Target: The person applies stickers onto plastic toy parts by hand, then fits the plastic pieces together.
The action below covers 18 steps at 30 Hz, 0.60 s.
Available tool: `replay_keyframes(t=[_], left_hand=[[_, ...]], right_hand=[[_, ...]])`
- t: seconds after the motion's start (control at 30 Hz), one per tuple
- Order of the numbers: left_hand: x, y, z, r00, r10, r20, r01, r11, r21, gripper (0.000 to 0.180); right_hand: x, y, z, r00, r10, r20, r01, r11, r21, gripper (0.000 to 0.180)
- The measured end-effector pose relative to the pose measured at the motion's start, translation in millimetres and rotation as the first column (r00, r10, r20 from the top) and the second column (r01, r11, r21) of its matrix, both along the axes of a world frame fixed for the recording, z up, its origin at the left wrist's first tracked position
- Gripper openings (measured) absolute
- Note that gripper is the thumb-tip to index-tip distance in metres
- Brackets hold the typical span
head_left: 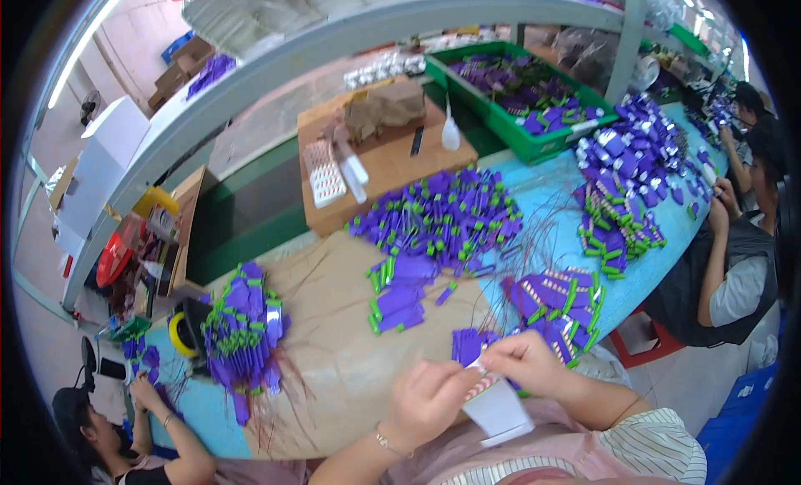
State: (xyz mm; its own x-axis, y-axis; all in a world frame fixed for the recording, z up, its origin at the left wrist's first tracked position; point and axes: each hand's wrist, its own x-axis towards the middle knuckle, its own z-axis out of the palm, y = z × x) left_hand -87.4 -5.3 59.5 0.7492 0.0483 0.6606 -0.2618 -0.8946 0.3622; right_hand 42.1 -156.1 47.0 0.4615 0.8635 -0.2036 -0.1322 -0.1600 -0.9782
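Just in front of my body, my left hand (430,402) and my right hand (527,364) are close together, fingertips pinched at the upper edge of a small white sheet (501,414). Red-and-white striped stickers (481,387) show along that edge, below my fingers. Whether a sticker is between my fingertips is too small to tell. Flat purple pieces with green ends (471,345) lie just beyond my hands. To the right of them, a pile of similar pieces with striped strips (555,306) fans out, with thin dark red wires around it.
A large purple-and-green heap (442,218) lies mid-table, before a cardboard box (317,135) holding sticker sheets and a white bottle (450,135). A green crate (534,147) stands behind. Another bundle (246,335) lies left, beside a yellow-and-black tape roll (181,333). Co-workers sit at both sides.
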Motion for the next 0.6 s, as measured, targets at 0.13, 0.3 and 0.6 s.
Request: replay_keyframes(t=[0.13,0.3,0.6], left_hand=[[-7,0,2,0.925,-0.221,0.309,0.124,0.944,0.304,0.03],[54,87,-29,0.892,0.413,-0.184,-0.422,0.906,-0.013,0.059],[38,107,-49,0.793,0.363,-0.489,-0.451,0.89,-0.071,0.064]], right_hand=[[2,-5,6,0.949,-0.16,-0.272,0.197,0.974,0.115,0.009],[9,-12,-5,0.937,0.074,-0.341,0.065,0.923,0.378,0.021],[0,-23,15,0.932,0.075,-0.355,0.005,0.976,0.219,0.036]])
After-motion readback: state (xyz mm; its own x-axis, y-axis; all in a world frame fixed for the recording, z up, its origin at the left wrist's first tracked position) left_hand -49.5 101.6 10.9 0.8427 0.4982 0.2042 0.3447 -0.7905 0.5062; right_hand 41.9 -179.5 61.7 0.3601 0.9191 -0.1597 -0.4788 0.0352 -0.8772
